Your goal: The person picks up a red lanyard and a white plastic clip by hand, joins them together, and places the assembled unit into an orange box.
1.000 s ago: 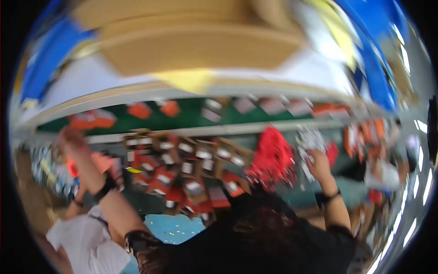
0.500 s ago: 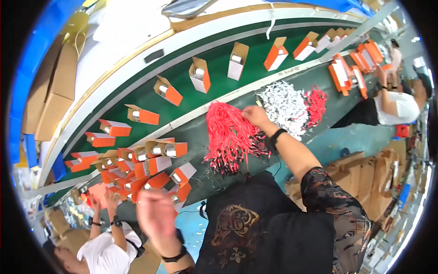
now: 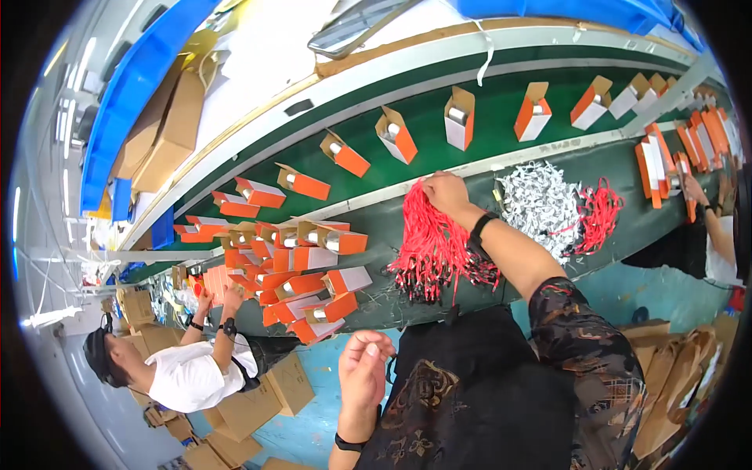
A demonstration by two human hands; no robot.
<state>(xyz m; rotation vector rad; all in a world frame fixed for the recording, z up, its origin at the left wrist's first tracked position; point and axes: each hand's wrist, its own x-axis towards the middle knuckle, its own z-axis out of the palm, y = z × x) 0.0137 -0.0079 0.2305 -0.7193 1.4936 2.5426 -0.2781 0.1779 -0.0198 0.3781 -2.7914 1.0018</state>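
A heap of red straps with black ends (image 3: 429, 247) lies on the dark green bench in front of me. My right hand (image 3: 446, 192) is at its upper end, fingers closed on some red straps; how many is hidden. My left hand (image 3: 366, 372) is raised near my body, away from the bench, its fingers curled in toward the thumb with nothing visible in them. Right of the red heap is a pile of white straps (image 3: 540, 207), and beyond it a smaller red strap pile (image 3: 601, 215).
Open orange-and-white boxes (image 3: 459, 117) holding white items stand along the green conveyor (image 3: 501, 94). Many more boxes (image 3: 290, 270) crowd the bench on the left. A co-worker in a white shirt (image 3: 196, 372) handles something at left; another co-worker's hand (image 3: 695, 189) reaches orange boxes at right.
My view has swung, so the scene sits farther right. My right hand has closed in on the red heap's top. The left hand, blurred near the boxes before, is now closer to my body.
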